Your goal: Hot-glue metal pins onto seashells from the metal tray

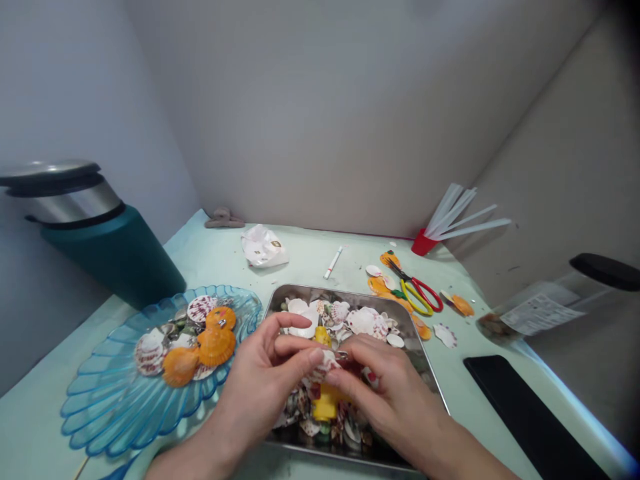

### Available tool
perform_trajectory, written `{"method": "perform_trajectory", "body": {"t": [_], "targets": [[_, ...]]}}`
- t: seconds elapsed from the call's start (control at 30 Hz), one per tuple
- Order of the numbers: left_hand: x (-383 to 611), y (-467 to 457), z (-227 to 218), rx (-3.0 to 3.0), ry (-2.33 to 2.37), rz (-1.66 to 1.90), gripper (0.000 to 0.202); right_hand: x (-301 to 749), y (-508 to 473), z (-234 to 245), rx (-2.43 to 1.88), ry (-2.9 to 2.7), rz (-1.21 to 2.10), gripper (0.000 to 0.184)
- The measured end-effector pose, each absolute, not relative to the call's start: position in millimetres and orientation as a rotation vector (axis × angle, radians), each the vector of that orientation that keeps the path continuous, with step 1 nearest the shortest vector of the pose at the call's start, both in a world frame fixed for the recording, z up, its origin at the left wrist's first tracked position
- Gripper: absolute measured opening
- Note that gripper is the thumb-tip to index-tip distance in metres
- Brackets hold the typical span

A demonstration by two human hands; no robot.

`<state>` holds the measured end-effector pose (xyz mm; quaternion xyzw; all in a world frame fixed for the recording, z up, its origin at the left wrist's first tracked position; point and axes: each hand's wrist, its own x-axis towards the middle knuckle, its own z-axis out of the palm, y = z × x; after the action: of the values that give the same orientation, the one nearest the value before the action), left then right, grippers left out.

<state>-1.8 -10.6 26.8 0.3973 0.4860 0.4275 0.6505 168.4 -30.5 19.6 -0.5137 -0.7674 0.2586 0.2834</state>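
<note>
Both hands meet over a metal tray (435,373) filled with seashells. Between the fingertips is a small white and reddish seashell (327,362). My left hand (267,363) pinches it with thumb and index finger, the other fingers loosely curled. From the other side, my right hand (383,380) grips its edge with thumb and forefinger. A small shiny metal piece (342,355) shows at the right fingertips; its kind is unclear. Below the hands a yellow object (325,405), perhaps a small bottle, lies among the shells, partly hidden.
On the left, a blue scalloped plate (100,400) bears orange and striped shells, beside a teal flask (115,253). Scissors (417,293) and loose shells lie right of the tray. Farther out are a red cup (424,243) of translucent sticks and a black flat object (525,407).
</note>
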Motion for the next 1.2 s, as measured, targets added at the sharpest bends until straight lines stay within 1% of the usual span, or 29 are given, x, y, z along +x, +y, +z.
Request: {"method": "perform_trajectory", "body": {"t": [0.13,0.4,0.6,0.73,0.97,1.1,1.13,1.2], "targets": [[-2.3,-9.5,21.7,0.897,1.051,0.947,0.042,167.7,-29.3,20.1,-1.366,-2.021,0.739,0.027],[-0.7,-11.7,20.6,0.859,1.024,0.958,0.046,170.0,-29.1,20.6,-1.421,-1.905,0.807,0.028],[0.3,-11.8,22.2,0.878,1.017,0.951,0.044,170.1,-27.9,21.8,-1.392,-1.823,0.876,0.018],[0.1,-13.4,23.0,0.908,1.03,0.943,0.043,171.8,-29.2,22.3,-1.315,-1.819,0.864,0.022],[-1.3,-17.0,23.3,1.021,1.089,0.969,0.042,172.4,-31.5,21.2,-1.339,-1.811,0.872,0.025],[-1.3,-13.7,22.8,0.954,1.089,1.014,0.043,168.7,-29.8,19.7,-1.384,-1.796,0.875,0.015],[-1.3,-12.6,22.6,0.936,1.091,1.023,0.044,167.9,-29.5,19.4,-1.399,-1.815,0.868,0.014],[-1.4,-10.9,22.3,0.922,1.095,1.019,0.044,167.1,-29.1,18.9,-1.422,-1.876,0.835,0.018]]}}
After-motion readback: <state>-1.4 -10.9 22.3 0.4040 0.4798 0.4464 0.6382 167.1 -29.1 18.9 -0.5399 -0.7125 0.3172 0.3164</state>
